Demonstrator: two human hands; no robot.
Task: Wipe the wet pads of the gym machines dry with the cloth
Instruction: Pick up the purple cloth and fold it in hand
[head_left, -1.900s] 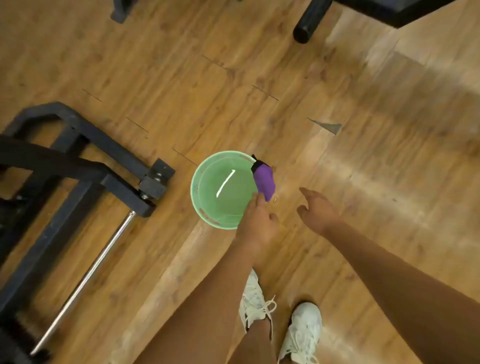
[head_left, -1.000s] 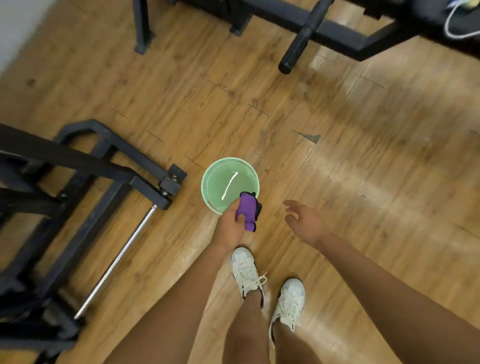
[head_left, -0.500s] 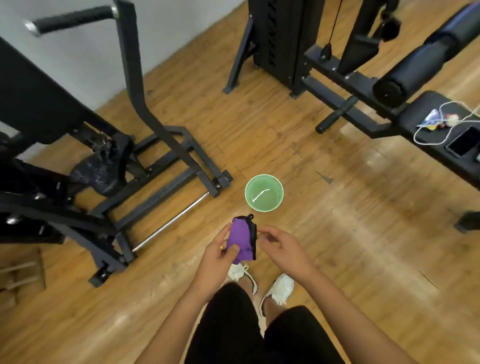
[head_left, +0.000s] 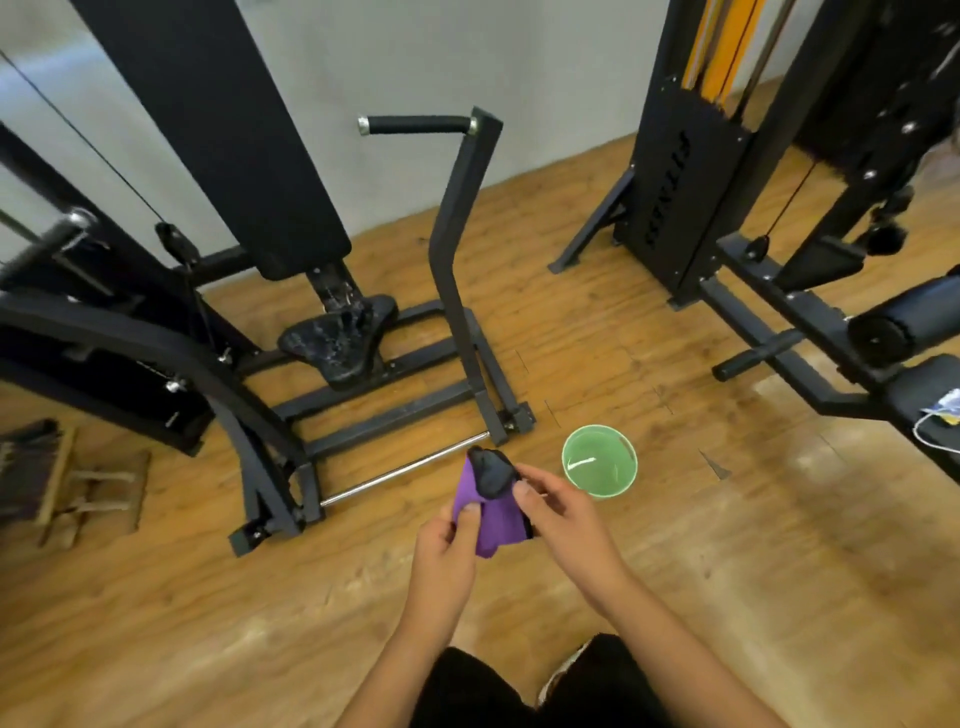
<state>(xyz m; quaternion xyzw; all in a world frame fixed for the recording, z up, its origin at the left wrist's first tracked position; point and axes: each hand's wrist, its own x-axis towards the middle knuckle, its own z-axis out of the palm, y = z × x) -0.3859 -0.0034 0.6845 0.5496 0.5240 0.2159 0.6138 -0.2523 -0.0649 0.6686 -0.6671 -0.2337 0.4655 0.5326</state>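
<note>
I hold a purple cloth (head_left: 492, 514) with a black edge in front of me, above the wooden floor. My left hand (head_left: 449, 540) pinches its lower left part and my right hand (head_left: 558, 512) grips its right side. Ahead to the left stands a black gym machine with a wet, glistening seat pad (head_left: 337, 338) and a long black back pad (head_left: 228, 130). At the right edge is another machine with a black roller pad (head_left: 909, 322) and a bench pad (head_left: 924, 395).
A green bucket (head_left: 629, 475) holding water stands on the floor just right of my hands. The left machine's frame and chrome bar (head_left: 405, 470) lie close in front. A weight stack tower (head_left: 685, 171) stands at the back right. A cable and small items lie on the right bench.
I have lifted the cloth from the bucket's rim with my left hand, stood up, and taken it with my right hand too. The view has risen to show the machines.
</note>
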